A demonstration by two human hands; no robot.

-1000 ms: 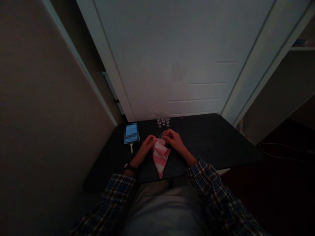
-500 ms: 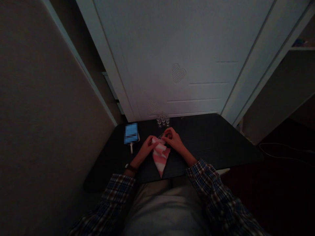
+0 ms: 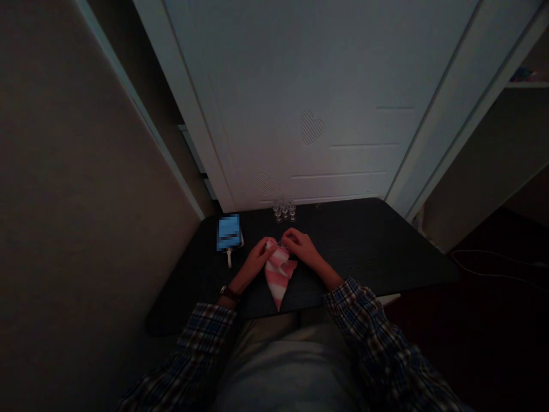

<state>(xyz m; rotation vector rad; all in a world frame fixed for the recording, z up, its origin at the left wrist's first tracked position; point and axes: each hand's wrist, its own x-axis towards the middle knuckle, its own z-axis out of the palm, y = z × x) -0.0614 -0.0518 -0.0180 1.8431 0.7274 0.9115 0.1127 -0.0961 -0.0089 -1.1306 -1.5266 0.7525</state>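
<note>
A pink-and-white striped cloth (image 3: 278, 278) hangs in folds from my left hand (image 3: 257, 256), its pointed end toward the table's near edge. My left fingers are closed on the cloth's upper part. Between the two hands a bit of a small clear glass (image 3: 281, 243) shows, mostly covered by cloth and fingers. My right hand (image 3: 301, 247) pinches this glass from the right, thumb and fingers together. Beyond the hands, several small stemmed glasses (image 3: 285, 212) stand grouped at the table's back edge.
The dark table (image 3: 360, 246) has rounded corners and meets a white panel door (image 3: 343, 86) at the back. On its left lies a phone (image 3: 229, 233) with a blurred blue screen and a white strap (image 3: 229, 258). A pale wall (image 3: 86, 200) rises close on the left.
My right hand has dipped slightly and its fingers have drawn in toward the cloth. Less of the clear glass shows. The cloth's lower tip has swung a little to the left.
</note>
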